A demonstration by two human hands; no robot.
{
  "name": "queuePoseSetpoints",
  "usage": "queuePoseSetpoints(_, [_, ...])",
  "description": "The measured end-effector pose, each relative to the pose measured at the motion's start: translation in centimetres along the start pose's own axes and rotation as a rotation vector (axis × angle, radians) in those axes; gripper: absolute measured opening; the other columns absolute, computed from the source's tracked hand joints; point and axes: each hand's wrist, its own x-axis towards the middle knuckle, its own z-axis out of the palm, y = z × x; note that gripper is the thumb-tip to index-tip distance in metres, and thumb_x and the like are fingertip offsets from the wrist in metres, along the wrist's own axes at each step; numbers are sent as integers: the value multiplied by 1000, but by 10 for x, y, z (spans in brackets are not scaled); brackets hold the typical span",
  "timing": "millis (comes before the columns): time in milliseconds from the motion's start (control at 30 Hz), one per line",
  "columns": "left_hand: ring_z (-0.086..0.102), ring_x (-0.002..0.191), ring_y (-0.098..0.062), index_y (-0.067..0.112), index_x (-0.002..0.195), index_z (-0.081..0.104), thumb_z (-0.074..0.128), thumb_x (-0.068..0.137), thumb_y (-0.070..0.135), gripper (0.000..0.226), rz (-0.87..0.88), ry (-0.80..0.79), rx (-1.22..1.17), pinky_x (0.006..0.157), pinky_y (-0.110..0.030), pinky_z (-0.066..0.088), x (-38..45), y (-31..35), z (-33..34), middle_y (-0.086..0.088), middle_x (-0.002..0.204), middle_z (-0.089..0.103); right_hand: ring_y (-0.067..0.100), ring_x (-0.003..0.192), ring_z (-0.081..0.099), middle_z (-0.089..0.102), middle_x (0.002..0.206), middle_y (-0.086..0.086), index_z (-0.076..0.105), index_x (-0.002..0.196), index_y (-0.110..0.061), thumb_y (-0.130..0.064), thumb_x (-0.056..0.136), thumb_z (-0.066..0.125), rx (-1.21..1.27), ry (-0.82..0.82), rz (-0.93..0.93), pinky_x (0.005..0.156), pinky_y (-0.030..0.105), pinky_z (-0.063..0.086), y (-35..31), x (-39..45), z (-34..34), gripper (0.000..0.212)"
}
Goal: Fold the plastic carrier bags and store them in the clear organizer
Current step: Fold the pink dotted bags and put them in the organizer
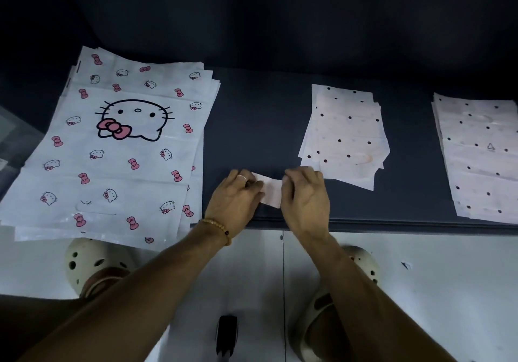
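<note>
Two hands meet over a small folded bag [271, 193], a pale pink plastic packet pressed into a narrow rectangle near the front edge of the dark table [252, 126]. Left hand [235, 202] lies on the packet's left end with its fingers curled over the plastic, a ring on one finger and a beaded bracelet [217, 228] at the wrist. Right hand [305, 199] covers the packet's right end, its fingertips bent down and pinching the top corner.

To the left of the folded bag lies a stack of cat-print bags [112, 148], flat white glossy sheets with a large cartoon cat face, pink bows and a cut-out handle slot; the stack overhangs the table's front edge. Just right of the folded bag sits a loose pile of dotted bags [344, 137], thin, pale pink, black-spotted and creased. Further right is a second dotted pile [476, 157], longer and more neatly squared.

Left of the cat-print stack, at the frame's edge, a clear organizer [14, 134] shows only as a hazy transparent box. The table is matte navy, with a dark wall behind it. Below the table's edge, pale floor tiles [420, 291] and two cream perforated clogs [89, 263] are visible.
</note>
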Motion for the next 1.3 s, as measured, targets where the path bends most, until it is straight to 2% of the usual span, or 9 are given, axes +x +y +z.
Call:
queuePoseSetpoints(67, [56, 84, -28, 6, 91, 71, 66, 85, 15, 12, -65, 43, -16, 74, -40, 54, -6, 8, 5, -9, 94, 60, 29, 120, 51, 56, 133, 10, 60, 125, -8, -27, 96, 39, -153, -91, -186, 95, 41, 45, 6, -27, 3, 40])
queuePoseSetpoints(167, [58, 82, -29, 7, 94, 72, 69, 82, 19, 17, -93, 55, 48, 72, -41, 53, -11, 10, 8, -9, 95, 62, 23, 146, 21, 28, 155, 8, 37, 146, -8, -37, 99, 24, -240, -295, -173, 117, 43, 18, 16, -51, 12, 56])
queuePoseSetpoints(333, [58, 100, -26, 13, 92, 74, 66, 82, 23, 16, 27, 24, 171, 78, -40, 48, 0, 9, 2, -2, 104, 66, 19, 147, 12, 21, 158, 5, 29, 149, -12, -42, 96, 16, -267, -334, -193, 119, 42, 8, 23, -50, 14, 62])
queuePoseSetpoints(467, [32, 139, -17, 14, 134, 51, 43, 97, 22, 39, 145, -198, 75, 113, -35, 21, 17, 12, 15, -1, 144, 45, 20, 146, 18, 27, 156, 5, 31, 148, -12, -39, 96, 24, -229, -313, -200, 118, 43, 11, 26, -48, 13, 59])
queuePoseSetpoints(567, [16, 144, -11, 15, 146, 32, 32, 101, 22, 46, 191, -255, 50, 118, -25, 3, 15, -1, 21, 2, 154, 27, 18, 146, 14, 24, 157, 4, 29, 149, -11, -38, 97, 32, -230, -324, -220, 118, 41, 8, 29, -47, 12, 59])
queuePoseSetpoints(667, [16, 144, -10, 16, 146, 31, 34, 101, 23, 46, 236, -260, 61, 119, -28, 7, 15, -14, 19, 3, 153, 28, 17, 147, 12, 20, 157, 4, 27, 149, -10, -37, 98, 36, -218, -337, -219, 119, 39, 5, 29, -45, 11, 59])
queuePoseSetpoints(933, [24, 142, -14, 12, 139, 45, 43, 100, 24, 41, 81, -192, 15, 117, -30, 15, -10, -52, -11, 2, 148, 38, 19, 146, 17, 25, 156, 4, 34, 148, -11, -39, 96, 34, -218, -314, -231, 118, 42, 9, 27, -46, 10, 58])
queuePoseSetpoints(1100, [46, 119, -27, 15, 136, 48, 49, 96, 31, 43, -127, -137, -62, 99, -40, 41, 16, -17, -14, -7, 131, 55, 18, 147, 15, 24, 157, 4, 32, 148, -12, -40, 97, 31, -214, -322, -229, 118, 42, 8, 29, -46, 12, 59])
queuePoseSetpoints(1300, [47, 109, -20, 19, 101, 64, 63, 87, 23, 14, -233, -285, -86, 92, -33, 43, 45, 5, -7, -3, 107, 56, 16, 147, 15, 26, 157, 3, 33, 148, -11, -29, 95, 49, -6, -318, -173, 119, 36, 2, 27, -39, 8, 58])
